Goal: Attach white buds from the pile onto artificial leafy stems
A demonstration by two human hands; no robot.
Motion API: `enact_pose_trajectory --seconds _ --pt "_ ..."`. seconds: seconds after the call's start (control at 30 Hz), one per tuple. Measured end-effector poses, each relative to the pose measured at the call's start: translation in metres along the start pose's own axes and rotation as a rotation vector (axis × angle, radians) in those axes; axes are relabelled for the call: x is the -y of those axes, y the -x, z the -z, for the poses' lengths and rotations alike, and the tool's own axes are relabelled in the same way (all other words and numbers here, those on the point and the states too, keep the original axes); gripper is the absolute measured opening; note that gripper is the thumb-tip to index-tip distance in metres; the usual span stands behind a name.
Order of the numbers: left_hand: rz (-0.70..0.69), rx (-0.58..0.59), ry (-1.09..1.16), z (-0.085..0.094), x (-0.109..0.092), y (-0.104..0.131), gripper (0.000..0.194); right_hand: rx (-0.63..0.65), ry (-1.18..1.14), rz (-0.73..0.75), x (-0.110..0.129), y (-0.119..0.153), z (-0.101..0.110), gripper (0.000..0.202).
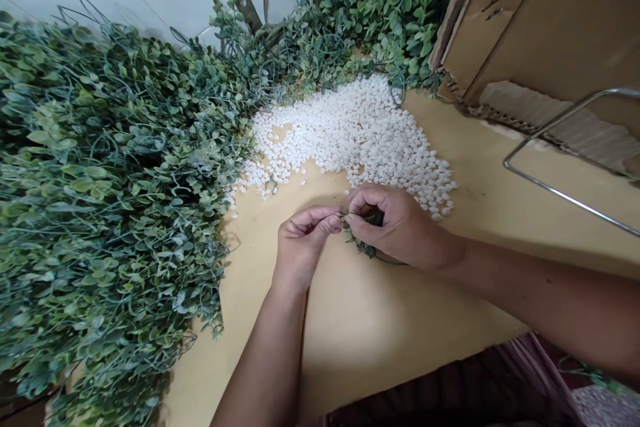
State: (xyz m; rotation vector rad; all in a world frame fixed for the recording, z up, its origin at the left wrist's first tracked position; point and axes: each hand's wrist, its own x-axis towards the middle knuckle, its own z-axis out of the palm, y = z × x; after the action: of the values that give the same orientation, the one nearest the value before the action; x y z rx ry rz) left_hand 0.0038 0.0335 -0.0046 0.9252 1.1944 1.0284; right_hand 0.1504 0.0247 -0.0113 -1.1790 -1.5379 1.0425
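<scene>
My left hand (pixel 309 230) and my right hand (pixel 387 220) meet over the middle of the tan board, fingertips pinched close together. A small artificial leaf sprig (pixel 364 245) hangs under my right hand, partly hidden by its fingers, with a thin dark stem trailing to the right. The left thumb and forefinger pinch at the sprig's tip; exactly what lies between them is too small to make out. Just beyond my hands spreads a heap of small white beads (pixel 360 127), which look like plastic pieces.
Artificial green foliage (pixel 110 200) is piled along the left, with more foliage (pixel 385 0) at the back. A cardboard box (pixel 545 27) stands at the back right, near a bent metal rod (pixel 565 193). The tan board (pixel 360 340) lies under everything.
</scene>
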Motion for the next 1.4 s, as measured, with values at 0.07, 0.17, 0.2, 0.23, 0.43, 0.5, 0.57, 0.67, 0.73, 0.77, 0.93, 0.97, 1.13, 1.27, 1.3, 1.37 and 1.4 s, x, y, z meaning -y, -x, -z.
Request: enact_pose_trajectory --seconds 0.07,0.17,0.2,0.23,0.43,0.5,0.57,0.67,0.73,0.77,0.93,0.97,1.13,1.27,1.3,1.37,1.4 --pt "-0.005 0.006 -0.001 0.0 0.0 0.0 0.02 0.021 -0.009 -0.027 0.001 0.0 0.0 0.009" --pt "-0.012 0.016 -0.016 0.0 -0.001 -0.002 0.019 0.03 0.001 -0.034 0.001 0.001 0.0 0.01" --pt "-0.011 0.021 -0.023 0.0 -0.001 -0.002 0.018 0.032 0.0 -0.031 0.001 0.001 0.001 0.01" --pt "-0.01 0.026 -0.027 0.0 -0.001 -0.003 0.018 0.035 -0.004 -0.028 0.001 0.001 0.001 0.01" --pt "0.005 0.087 -0.023 0.0 -0.004 -0.005 0.021 0.033 -0.01 -0.009 -0.002 0.002 0.0 0.01" --pt "0.014 0.1 -0.019 -0.001 -0.004 -0.005 0.022 0.036 -0.012 -0.008 -0.002 0.001 0.0 0.01" --pt "0.011 0.088 0.001 -0.002 -0.003 -0.005 0.023 0.042 -0.037 -0.037 0.0 0.0 0.001 0.012" --pt "-0.039 0.018 0.032 -0.001 -0.002 -0.005 0.026 0.055 -0.146 -0.114 0.002 -0.003 0.003 0.014" --pt "-0.075 -0.031 0.034 0.0 -0.003 -0.004 0.029 0.045 -0.234 -0.144 0.003 -0.005 0.006 0.014" --pt "-0.078 -0.036 0.026 0.0 -0.005 -0.003 0.03 0.033 -0.269 -0.15 0.003 -0.006 0.007 0.013" --pt "0.015 0.181 -0.007 -0.008 -0.008 0.006 0.038 -0.039 -0.347 -0.093 0.001 -0.01 0.012 0.014" --pt "0.023 0.205 0.005 -0.011 -0.007 0.008 0.038 -0.043 -0.339 -0.066 0.002 -0.01 0.012 0.015" --pt "0.034 0.089 0.093 -0.014 -0.003 0.008 0.03 -0.037 -0.357 0.052 0.006 -0.01 0.02 0.015" --pt "0.05 -0.03 0.179 -0.01 -0.002 0.005 0.028 0.05 -0.477 0.053 0.006 -0.009 0.033 0.016" --pt "0.049 -0.033 0.18 -0.01 -0.002 0.004 0.028 0.077 -0.492 0.05 0.006 -0.009 0.035 0.019" --pt "0.028 -0.02 0.128 -0.009 0.001 0.003 0.028 0.101 -0.468 0.047 0.006 -0.009 0.035 0.023" --pt "-0.016 -0.03 0.074 -0.009 0.003 0.003 0.028 0.096 -0.432 0.044 0.006 -0.009 0.034 0.023"
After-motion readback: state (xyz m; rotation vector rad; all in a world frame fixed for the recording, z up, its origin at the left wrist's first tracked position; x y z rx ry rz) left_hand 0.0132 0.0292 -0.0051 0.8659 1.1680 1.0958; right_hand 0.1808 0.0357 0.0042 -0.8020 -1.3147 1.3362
